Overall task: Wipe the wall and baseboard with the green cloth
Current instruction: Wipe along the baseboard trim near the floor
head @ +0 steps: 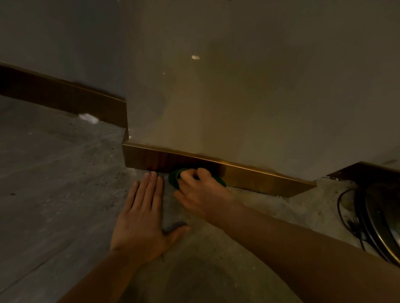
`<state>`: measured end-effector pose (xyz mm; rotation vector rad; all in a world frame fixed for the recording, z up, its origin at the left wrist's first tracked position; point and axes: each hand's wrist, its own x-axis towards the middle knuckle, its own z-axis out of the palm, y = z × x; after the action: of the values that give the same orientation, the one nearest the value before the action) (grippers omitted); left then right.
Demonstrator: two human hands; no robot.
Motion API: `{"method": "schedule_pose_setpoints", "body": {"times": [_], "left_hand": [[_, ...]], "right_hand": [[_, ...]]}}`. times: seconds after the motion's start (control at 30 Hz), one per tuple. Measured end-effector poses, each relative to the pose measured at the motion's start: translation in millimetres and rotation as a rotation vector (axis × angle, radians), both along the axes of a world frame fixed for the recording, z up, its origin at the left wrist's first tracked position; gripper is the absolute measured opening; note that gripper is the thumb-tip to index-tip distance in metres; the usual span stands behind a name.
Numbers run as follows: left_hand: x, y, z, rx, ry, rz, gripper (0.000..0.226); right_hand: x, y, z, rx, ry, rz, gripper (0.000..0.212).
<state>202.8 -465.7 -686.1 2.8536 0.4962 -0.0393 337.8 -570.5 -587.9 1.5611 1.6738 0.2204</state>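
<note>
A beige wall [242, 84] juts out toward me, with a shiny brown baseboard [261, 178] along its foot. My right hand [202, 190] grips the green cloth [174, 178] and holds it against the lower edge of the baseboard, near the floor. Most of the cloth is hidden under the fingers. My left hand [142, 219] lies flat on the floor just left of the cloth, fingers straight and pointing at the baseboard.
The grey concrete floor [45, 191] spreads to the left. A second baseboard [60, 94] runs along the recessed wall at left, with a white scrap [88, 118] at its foot. A round metal object with a black cable [378, 225] sits at the right.
</note>
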Motion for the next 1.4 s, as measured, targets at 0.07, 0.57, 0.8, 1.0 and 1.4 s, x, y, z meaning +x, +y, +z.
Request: {"method": "schedule_pose_setpoints", "body": {"times": [0.07, 0.57, 0.8, 1.0, 1.4], "left_hand": [[0.5, 0.3, -0.5, -0.001, -0.003, 0.004, 0.12], [-0.6, 1.5, -2.1, -0.035, -0.029, 0.006, 0.122], [0.1, -1.0, 0.5, -0.027, -0.008, 0.004, 0.12], [0.5, 0.3, 1.0, -0.023, 0.008, 0.006, 0.12], [0.1, 1.4, 1.3, -0.074, -0.005, 0.005, 0.124]], "right_hand": [[0.0, -0.7, -0.5, -0.008, -0.012, -0.015, 0.033], [31.2, -91.6, 18.0, -0.122, 0.014, -0.236, 0.042], [-1.1, -25.1, 19.7, 0.108, 0.138, -0.069, 0.024], [7.3, -9.3, -0.8, 0.033, 0.097, -0.124, 0.035], [20.7, -65.1, -1.4, 0.017, 0.128, -0.377, 0.046]]}}
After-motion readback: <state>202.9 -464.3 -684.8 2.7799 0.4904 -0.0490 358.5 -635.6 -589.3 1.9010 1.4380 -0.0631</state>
